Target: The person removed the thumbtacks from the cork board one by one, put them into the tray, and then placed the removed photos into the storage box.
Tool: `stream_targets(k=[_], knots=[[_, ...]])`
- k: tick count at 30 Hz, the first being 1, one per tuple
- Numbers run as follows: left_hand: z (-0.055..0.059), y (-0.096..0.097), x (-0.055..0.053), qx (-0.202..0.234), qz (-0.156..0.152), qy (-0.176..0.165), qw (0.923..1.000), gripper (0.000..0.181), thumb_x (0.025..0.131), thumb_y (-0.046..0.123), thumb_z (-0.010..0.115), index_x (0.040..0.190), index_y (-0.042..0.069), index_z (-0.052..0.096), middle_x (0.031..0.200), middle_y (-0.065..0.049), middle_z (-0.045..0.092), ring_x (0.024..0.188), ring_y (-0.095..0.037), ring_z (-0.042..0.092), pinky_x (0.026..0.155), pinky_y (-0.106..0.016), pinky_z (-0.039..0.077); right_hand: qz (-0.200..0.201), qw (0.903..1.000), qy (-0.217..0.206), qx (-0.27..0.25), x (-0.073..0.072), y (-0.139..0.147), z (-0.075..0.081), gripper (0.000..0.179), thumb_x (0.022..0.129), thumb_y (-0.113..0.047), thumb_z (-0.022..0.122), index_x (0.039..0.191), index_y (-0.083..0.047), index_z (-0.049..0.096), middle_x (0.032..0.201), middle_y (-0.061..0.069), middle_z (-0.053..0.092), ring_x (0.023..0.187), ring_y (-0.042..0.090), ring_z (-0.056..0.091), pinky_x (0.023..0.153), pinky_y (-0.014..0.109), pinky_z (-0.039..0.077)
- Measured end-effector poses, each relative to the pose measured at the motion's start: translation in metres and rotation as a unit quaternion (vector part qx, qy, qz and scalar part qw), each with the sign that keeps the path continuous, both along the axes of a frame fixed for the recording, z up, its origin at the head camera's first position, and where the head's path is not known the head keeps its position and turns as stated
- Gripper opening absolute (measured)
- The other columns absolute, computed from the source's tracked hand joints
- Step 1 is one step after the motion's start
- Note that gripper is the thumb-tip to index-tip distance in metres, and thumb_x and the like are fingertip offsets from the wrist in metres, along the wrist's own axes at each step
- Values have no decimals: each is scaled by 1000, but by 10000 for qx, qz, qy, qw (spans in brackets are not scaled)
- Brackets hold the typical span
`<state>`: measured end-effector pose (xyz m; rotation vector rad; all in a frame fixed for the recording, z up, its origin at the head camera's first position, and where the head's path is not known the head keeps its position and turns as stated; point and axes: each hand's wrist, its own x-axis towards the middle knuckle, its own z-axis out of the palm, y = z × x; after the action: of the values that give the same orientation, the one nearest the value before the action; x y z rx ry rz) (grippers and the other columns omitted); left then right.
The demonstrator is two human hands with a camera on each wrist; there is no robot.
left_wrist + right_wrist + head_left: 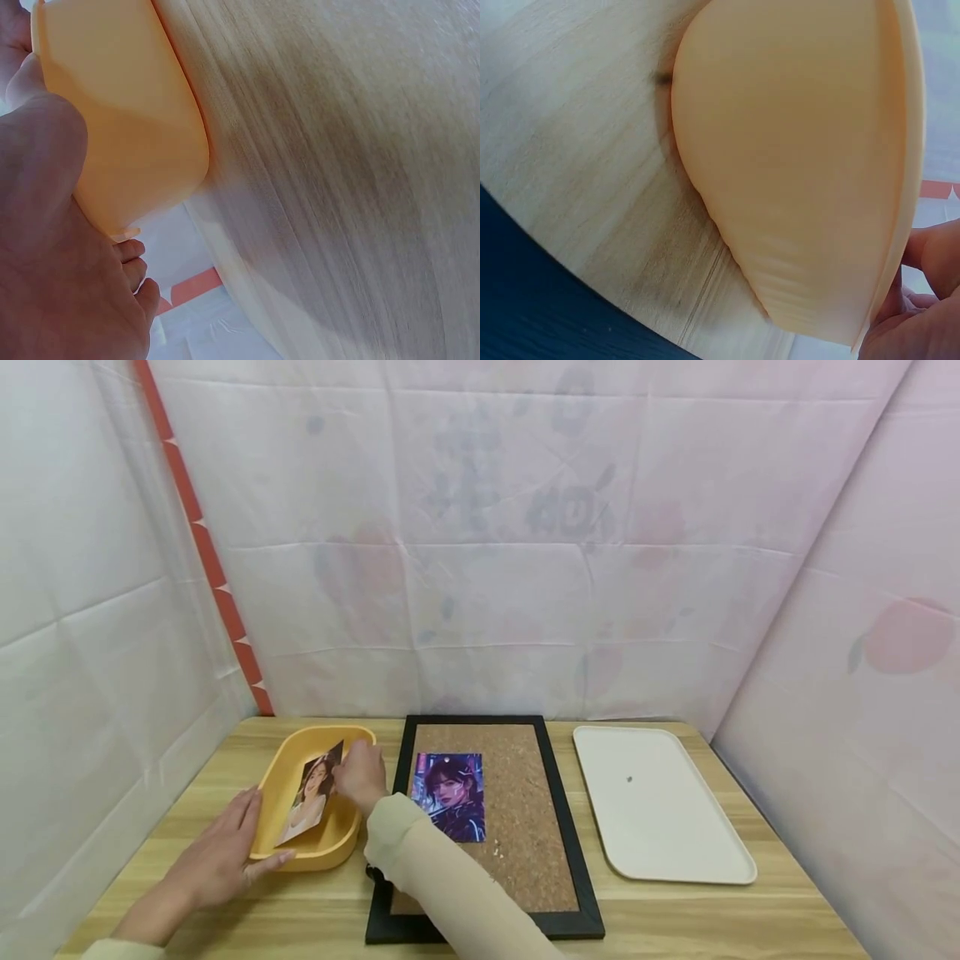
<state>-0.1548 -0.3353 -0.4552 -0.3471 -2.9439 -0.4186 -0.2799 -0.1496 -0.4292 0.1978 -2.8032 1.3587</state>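
My two hands at a yellow bin (322, 860), with clock positions read from above and 12 at the far edge of the wood-grained table (652, 918). The photo card (307, 806), a portrait print, lies tilted inside the bin, its long axis running from 1 o'clock to 7 o'clock. Relative to my right hand (363, 774), the card lies at 8 o'clock, its upper right edge directly at my fingertips. This hand reaches over the bin's rim at 2 o'clock with its fingers bent; I cannot tell whether they pinch the card or only touch it, since the rim hides the tips in the right wrist view. Relative to my left hand (217, 852), the card lies at 2 o'clock, apart from it. This hand is spread, thumb well away from the fingers, and rests against the bin's outside at 8 o'clock, the thumb along the near wall. At 4 o'clock from my right hand lies a black-framed corkboard (525, 810), bearing an illustrated card (453, 793) toward its own 10 o'clock; a small pale dot marks the top of that card. My right sleeve (450, 881) crosses the board's 7 o'clock side. A cream tray (675, 818) lies well apart at 3 o'clock, with a small dark mark toward its own 10 o'clock
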Motion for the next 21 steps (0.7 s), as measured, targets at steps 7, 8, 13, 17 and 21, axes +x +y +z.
stream_targets(k=[7, 8, 13, 17, 21], knots=[[0, -3, 0, -35, -2, -46, 10000, 111, 92, 55, 70, 151, -23, 18, 156, -44, 23, 142, -59, 27, 113, -69, 26, 118, 9997, -167, 146, -1, -1, 1, 40, 92, -12, 77, 56, -8, 59, 43, -2, 47, 41, 11, 47, 41, 22, 37], [0, -3, 0, -30, 2, -47, 10000, 111, 92, 55, 70, 151, -23, 18, 156, -44, 23, 142, -59, 27, 113, -69, 26, 185, 9995, -168, 189, -1, 0, 1, 39, 92, -13, 77, 57, -8, 61, 43, -2, 49, 42, 10, 49, 43, 22, 39], [2, -1, 0, -44, -4, 1, 10000, 111, 91, 55, 72, 150, -23, 20, 155, -43, 25, 141, -59, 29, 110, -70, 31, 633, 9969, -112, 449, -4, 7, 7, 34, 90, -16, 78, 59, -7, 66, 45, -2, 57, 48, 9, 56, 49, 19, 43], [3, 1, 1, -70, -35, 92, 9999, 110, 90, 53, 74, 149, -24, 22, 153, -44, 27, 140, -59, 31, 107, -70, 34, 1103, 9919, -276, 567, -8, 12, 11, 31, 91, -15, 75, 62, -5, 70, 51, 2, 65, 51, 13, 63, 48, 18, 41], [3, 2, 0, -99, -11, 107, 9999, 110, 89, 53, 75, 148, -24, 23, 153, -44, 28, 139, -59, 32, 106, -69, 35, 1471, 9852, -458, 750, -11, 14, 14, 30, 94, -13, 72, 65, -5, 71, 54, 2, 67, 49, 13, 65, 44, 18, 40]])
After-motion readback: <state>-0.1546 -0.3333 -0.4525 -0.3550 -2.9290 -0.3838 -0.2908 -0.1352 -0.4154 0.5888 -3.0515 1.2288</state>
